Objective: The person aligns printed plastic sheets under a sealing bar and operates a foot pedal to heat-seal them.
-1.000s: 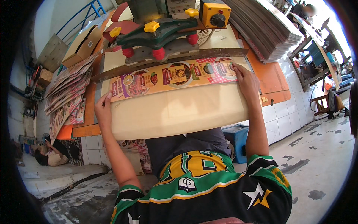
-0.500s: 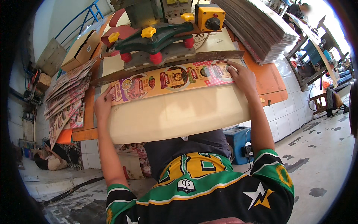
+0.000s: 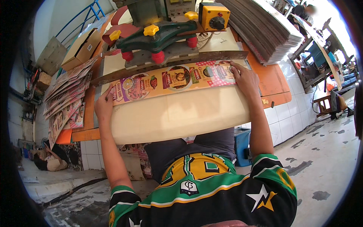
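Observation:
A long printed strip [image 3: 155, 83], orange with food pictures and pink checks, lies crosswise along the metal bar [image 3: 138, 68] of a press-like machine. My left hand [image 3: 104, 106] grips the strip's left end, the thumb near its edge. At the other end my right hand [image 3: 245, 78] holds it, thumb and fingers at the far right corner. Under the strip, toward me, spreads a smooth cream-coloured surface [image 3: 177, 115], curved at its near edge. Above the bar sits the machine's dark green clamp frame [image 3: 162, 38] with yellow knobs and red feet.
A yellow control box [image 3: 213, 17] with a black dial stands behind the bar. Tall stacked sheets [image 3: 261, 30] are at the far right. A loose pile of printed strips [image 3: 70, 94] and an open carton [image 3: 81, 49] lie left. Other people sit farther off, left and upper right.
The hands and the strip stay almost in place. Only a slight shift of the whole view shows.

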A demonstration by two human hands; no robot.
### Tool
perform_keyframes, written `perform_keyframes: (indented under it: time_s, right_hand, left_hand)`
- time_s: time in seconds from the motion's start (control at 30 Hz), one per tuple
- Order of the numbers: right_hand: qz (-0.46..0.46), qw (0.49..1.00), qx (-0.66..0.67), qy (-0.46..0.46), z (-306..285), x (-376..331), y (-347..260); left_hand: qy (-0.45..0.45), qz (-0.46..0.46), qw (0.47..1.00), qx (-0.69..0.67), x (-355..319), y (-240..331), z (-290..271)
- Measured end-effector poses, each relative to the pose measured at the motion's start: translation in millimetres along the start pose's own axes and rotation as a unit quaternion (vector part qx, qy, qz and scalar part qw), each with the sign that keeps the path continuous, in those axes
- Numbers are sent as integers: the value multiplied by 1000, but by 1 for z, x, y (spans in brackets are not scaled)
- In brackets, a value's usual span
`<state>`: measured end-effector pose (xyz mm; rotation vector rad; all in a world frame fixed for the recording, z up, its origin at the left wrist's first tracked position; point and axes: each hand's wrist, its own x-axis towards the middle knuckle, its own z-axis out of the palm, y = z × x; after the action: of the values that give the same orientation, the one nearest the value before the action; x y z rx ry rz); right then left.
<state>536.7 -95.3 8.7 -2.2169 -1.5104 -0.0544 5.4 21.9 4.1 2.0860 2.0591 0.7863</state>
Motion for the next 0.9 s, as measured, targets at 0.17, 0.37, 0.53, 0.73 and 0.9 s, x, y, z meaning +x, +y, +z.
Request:
perform_keyframes:
  time_s: [0.17,0.37,0.53,0.73,0.9]
  right_hand:
    - [-1,1000,2,1,-1,0,-1]
    - [-2,1000,5,4,0,-1,0]
    - [14,1000,11,-6,-4,-2,-4]
    - [3,1000,7,-4,-2,-1,-2]
    - [3,1000,-1,-15,-3,-1,-3]
  left_hand:
    - [-4,1,1000,-9,0,0,-1]
    - [-5,-2,1000,-16,-1,3,-2]
    - [-7,7,1000,-14,-2,2,0]
    - [-15,0,1000,5,0,-1,-1]
    - [-17,-6,1000,4,0,2,-1]
